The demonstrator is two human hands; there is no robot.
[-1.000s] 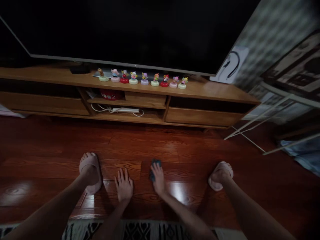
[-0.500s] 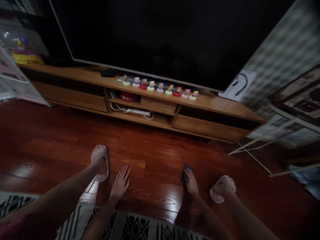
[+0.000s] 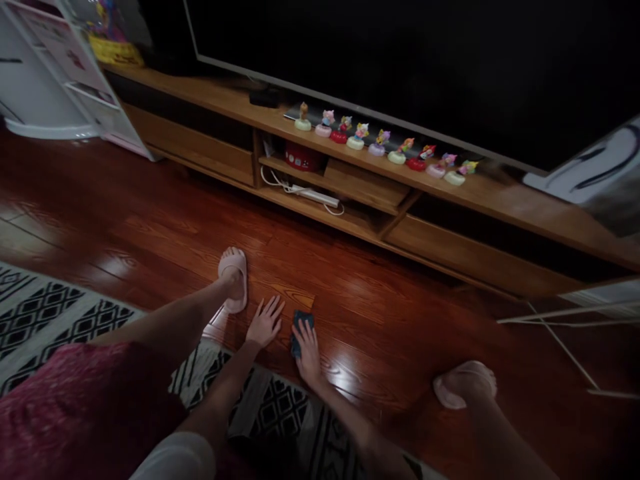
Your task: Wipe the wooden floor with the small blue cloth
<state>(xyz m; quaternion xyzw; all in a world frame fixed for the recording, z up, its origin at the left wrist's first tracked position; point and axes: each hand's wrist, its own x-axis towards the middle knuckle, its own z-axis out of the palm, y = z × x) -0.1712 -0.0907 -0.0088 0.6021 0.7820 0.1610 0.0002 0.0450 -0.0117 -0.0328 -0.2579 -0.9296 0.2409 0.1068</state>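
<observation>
My left hand [image 3: 265,323] lies flat on the reddish-brown wooden floor [image 3: 360,293], fingers spread and nothing under them that I can see. Just to its right, my right hand [image 3: 307,350] presses a dark blue-grey cloth [image 3: 301,321] against the boards. The cloth looks folded or bunched, and the palm and fingers cover part of it. A small gap separates the two hands.
My feet in pink slippers [image 3: 240,283] stand wide apart on either side. A black-and-white patterned rug [image 3: 280,407] lies below my arms. Ahead is a wooden TV cabinet [image 3: 200,157] with several small figurines [image 3: 359,137]. A white metal frame [image 3: 565,350] stands at right.
My right hand has slid left across the floor with the cloth, close to my left hand. The left hand stays flat on the floor. The view has turned, shifting the cabinet rightward.
</observation>
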